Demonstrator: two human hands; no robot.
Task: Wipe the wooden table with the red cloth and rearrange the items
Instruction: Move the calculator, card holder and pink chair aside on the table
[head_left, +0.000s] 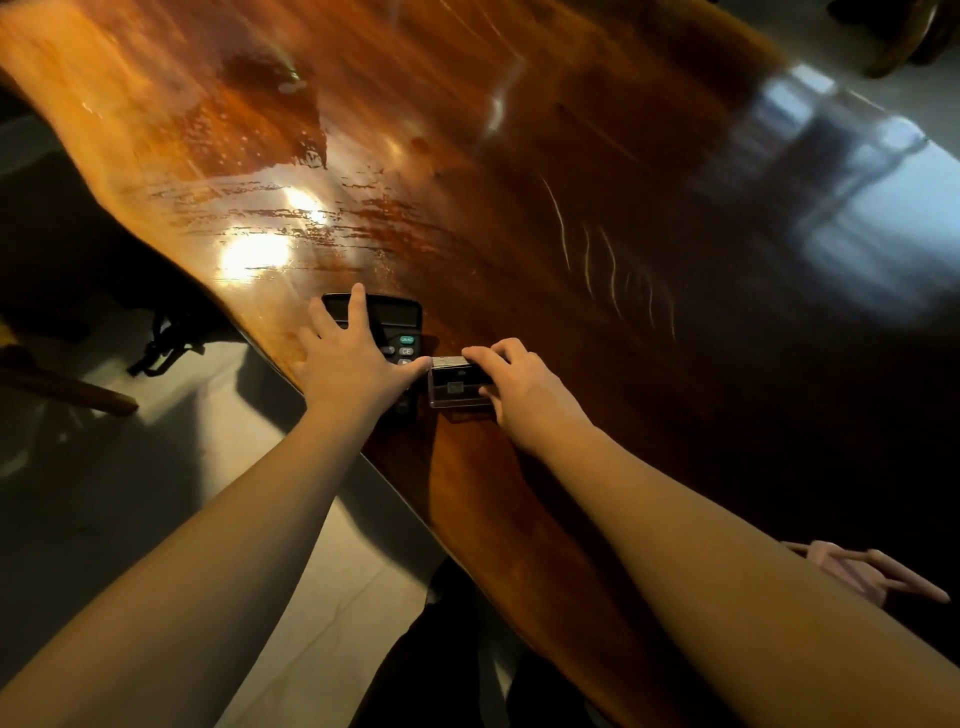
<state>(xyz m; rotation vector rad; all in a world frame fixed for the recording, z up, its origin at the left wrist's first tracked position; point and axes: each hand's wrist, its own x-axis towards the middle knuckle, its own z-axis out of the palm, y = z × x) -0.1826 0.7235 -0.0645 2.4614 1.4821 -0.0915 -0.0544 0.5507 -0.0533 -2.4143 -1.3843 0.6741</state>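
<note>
A black calculator (397, 317) lies near the left edge of the glossy wooden table (519, 182). My left hand (348, 358) rests flat on it with fingers spread, covering most of its keys. Just to its right stands a small clear box (457, 384) with a dark insert. My right hand (519, 387) grips that box from the right, fingers curled over its top edge. Wet wiping streaks shine on the wood beyond the calculator. The red cloth is not in view.
A pinkish object (862, 571) lies at the table's near right, partly behind my right forearm. The table's wavy left edge (260, 332) drops to a pale tiled floor. A dark chair and straps (161, 343) stand at the left. Chair legs (904, 47) show top right.
</note>
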